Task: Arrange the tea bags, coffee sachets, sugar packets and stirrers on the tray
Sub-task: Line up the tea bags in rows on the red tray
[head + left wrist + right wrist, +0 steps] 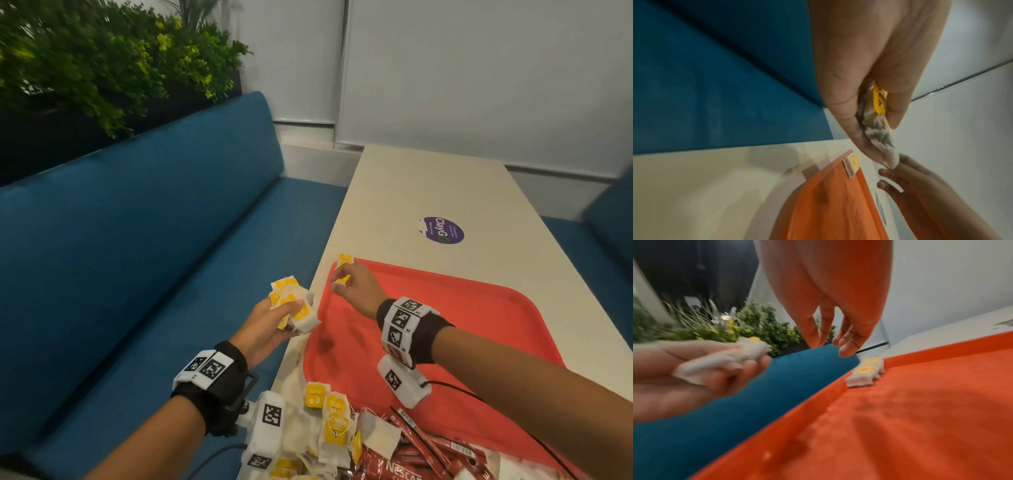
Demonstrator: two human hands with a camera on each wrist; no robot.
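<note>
My left hand grips a bunch of tea bags with yellow tags, just off the table's left edge; its fingers close round the crumpled tea bags. My right hand hovers over the far left corner of the red tray and pinches one tea bag between thumb and finger. That bag does not show in the right wrist view, where the right hand hangs above the tea bags lying in the tray's corner. More tea bags and red coffee sachets are heaped at the tray's near edge.
The tray lies on a cream table with a purple sticker beyond it. A blue bench runs along the left, backed by a planter with green plants. Another blue seat is at the right.
</note>
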